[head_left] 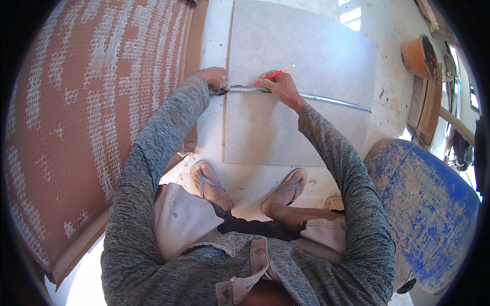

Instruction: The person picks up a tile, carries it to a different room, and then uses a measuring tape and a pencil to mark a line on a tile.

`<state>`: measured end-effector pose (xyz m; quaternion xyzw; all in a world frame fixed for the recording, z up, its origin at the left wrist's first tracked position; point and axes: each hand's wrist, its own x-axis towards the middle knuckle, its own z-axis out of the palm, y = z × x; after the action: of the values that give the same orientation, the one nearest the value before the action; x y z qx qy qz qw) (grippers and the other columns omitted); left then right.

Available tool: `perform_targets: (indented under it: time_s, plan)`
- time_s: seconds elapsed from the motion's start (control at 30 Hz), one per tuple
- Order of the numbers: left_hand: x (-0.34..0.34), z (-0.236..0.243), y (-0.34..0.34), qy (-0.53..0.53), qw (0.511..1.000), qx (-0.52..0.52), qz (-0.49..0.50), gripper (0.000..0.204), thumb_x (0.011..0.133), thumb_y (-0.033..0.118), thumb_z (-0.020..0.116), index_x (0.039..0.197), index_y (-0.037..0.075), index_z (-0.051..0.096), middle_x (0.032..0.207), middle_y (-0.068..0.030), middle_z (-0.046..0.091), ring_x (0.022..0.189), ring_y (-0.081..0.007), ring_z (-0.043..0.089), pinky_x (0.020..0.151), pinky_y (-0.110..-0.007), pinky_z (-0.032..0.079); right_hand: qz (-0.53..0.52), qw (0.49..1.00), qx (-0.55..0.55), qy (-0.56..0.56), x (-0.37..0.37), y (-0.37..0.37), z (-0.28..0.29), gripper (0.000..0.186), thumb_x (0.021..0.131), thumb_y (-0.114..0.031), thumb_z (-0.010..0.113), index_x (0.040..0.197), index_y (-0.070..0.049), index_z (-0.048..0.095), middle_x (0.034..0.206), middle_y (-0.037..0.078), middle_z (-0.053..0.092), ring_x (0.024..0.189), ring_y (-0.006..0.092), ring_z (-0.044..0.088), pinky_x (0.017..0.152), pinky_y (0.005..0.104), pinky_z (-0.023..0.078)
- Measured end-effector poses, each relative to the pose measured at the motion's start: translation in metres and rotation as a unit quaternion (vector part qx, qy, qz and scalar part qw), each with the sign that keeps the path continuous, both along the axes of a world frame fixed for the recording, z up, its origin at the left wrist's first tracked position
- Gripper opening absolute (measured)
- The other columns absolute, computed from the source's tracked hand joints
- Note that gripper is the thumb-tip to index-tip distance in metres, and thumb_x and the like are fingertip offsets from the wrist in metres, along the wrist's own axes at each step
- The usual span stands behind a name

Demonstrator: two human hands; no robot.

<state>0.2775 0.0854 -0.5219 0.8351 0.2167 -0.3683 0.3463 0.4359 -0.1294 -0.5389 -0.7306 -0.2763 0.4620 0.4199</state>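
In the head view, your left hand [214, 77] was curled around the near end of a silver metal strip [332, 100], just past the left edge of a large grey tile [301, 135]; a dark piece under those fingers was too hidden to name. Your grip there presumably stopped the strip from sliding. The strip lay across the tile and reached about to its right edge, likely so that it spanned the full width.

Your right hand [284, 89] grasped a red pencil [275, 74] between thumb and fingers, its lower end slanted down beside the strip, probably so the point could meet the tile close along that edge. The heel of this hand lay over the strip, though whether it pressed down you couldn't tell.

The tile lay flat on the pale floor [212, 125], beyond your sandalled feet [212, 186], seemingly for easy reach from above.
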Motion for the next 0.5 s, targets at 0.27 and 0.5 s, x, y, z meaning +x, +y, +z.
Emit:
perform_targets:
  time_s: [0.27, 0.5]
  plan:
    - [0.002, 0.016, 0.001, 0.059, 0.998, 0.026, -0.018, 0.04, 0.084, 0.035, 0.072, 0.103, 0.0, 0.071, 0.092, -0.0182, 0.072, 0.081, -0.03, 0.067, 0.074, -0.043, 0.052, 0.002, 1.0, -0.004, 0.007, 0.0, 0.0, -0.001, 0.026, 0.086, -0.021, 0.067, 0.101, 0.001, 0.071, 0.082, 0.003, 0.067, 0.073, 0.0105, 0.059, 0.067, 0.0275, 0.047]
    - [-0.004, 0.009, 0.003, 0.096, 0.99, 0.085, -0.054, 0.035, 0.082, 0.027, 0.071, 0.106, 0.001, 0.071, 0.103, -0.0197, 0.071, 0.095, -0.0323, 0.069, 0.079, -0.041, 0.054, 0.004, 1.0, -0.016, 0.0, -0.001, 0.001, 0.009, 0.025, 0.086, -0.021, 0.069, 0.1, 0.0, 0.072, 0.082, 0.003, 0.067, 0.073, 0.0103, 0.058, 0.067, 0.0271, 0.047]
